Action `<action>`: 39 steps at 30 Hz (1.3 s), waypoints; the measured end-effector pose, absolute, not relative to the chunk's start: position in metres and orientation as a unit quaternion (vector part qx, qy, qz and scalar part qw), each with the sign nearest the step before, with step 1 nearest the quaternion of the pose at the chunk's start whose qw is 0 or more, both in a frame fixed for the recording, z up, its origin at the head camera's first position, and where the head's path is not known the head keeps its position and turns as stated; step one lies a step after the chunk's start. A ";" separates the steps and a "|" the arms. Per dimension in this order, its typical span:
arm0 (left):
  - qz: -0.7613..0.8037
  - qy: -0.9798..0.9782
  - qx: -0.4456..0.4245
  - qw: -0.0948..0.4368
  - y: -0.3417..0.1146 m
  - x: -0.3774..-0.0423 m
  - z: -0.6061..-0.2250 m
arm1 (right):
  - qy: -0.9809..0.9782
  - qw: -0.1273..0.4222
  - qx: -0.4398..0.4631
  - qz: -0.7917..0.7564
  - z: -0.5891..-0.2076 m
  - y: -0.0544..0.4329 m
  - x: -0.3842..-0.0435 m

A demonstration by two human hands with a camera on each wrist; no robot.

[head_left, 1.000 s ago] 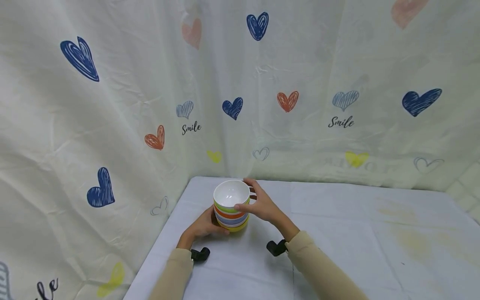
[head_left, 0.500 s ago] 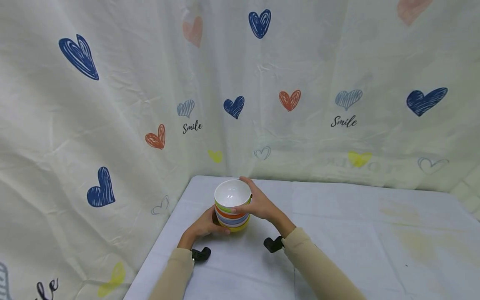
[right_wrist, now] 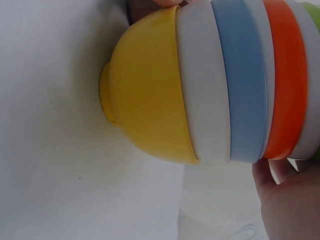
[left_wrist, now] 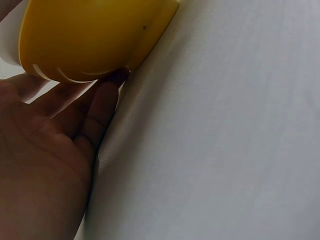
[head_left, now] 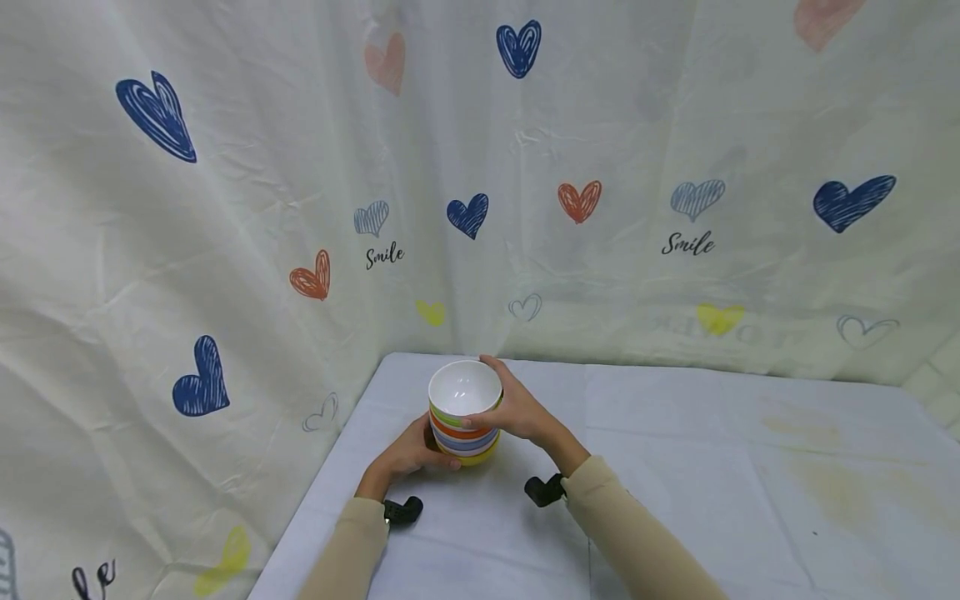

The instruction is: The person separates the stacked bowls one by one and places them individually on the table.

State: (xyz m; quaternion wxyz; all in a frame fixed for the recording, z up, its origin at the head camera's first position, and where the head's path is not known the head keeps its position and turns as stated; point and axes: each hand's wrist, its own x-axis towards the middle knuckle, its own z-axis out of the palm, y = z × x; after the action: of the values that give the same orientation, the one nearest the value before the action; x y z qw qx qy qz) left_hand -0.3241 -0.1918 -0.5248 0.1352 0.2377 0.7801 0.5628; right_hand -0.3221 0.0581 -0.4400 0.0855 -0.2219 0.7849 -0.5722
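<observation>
A stack of nested bowls stands upright on the white-covered table. In the right wrist view its lowest is a yellow bowl [right_wrist: 145, 90], followed by a blue bowl [right_wrist: 245, 80], an orange bowl [right_wrist: 286, 75] and a green bowl [right_wrist: 313, 14]. The top bowl's white inside [head_left: 463, 385] faces up in the head view. My left hand [head_left: 408, 450] holds the yellow bowl low on its left side, thumb in front. From the right, my right hand [head_left: 521, 408] grips the upper bowls, its thumb at the green band; its other fingers are mostly hidden behind the stack in the head view.
The table [head_left: 675, 467] under the white cloth extends to the right of the stack, with faint yellowish stains. A curtain [head_left: 615, 125] printed with hearts hangs behind and to the left. Each wrist carries a small black camera [head_left: 403, 510].
My right hand has moved slightly left and closed in on the upper bowls, its thumb further across the front. The left hand and the stack have stayed almost still.
</observation>
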 end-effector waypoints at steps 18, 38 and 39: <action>0.578 0.767 0.238 0.142 -0.192 -0.324 -0.528 | 0.783 0.067 -0.219 -0.578 -0.441 0.056 -0.319; 0.573 0.773 0.239 0.133 -0.191 -0.324 -0.529 | 0.754 0.009 -0.208 -0.623 -0.413 0.081 -0.310; 0.572 0.774 0.238 0.131 -0.191 -0.324 -0.528 | 0.752 0.006 -0.210 -0.625 -0.412 0.085 -0.310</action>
State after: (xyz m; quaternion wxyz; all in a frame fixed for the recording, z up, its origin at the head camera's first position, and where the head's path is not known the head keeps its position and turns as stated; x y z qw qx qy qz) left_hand -0.3239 -0.1910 -0.5281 0.1313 0.2381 0.7742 0.5715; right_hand -0.3098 0.0847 -0.4125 0.0060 -0.2097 0.7522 -0.6247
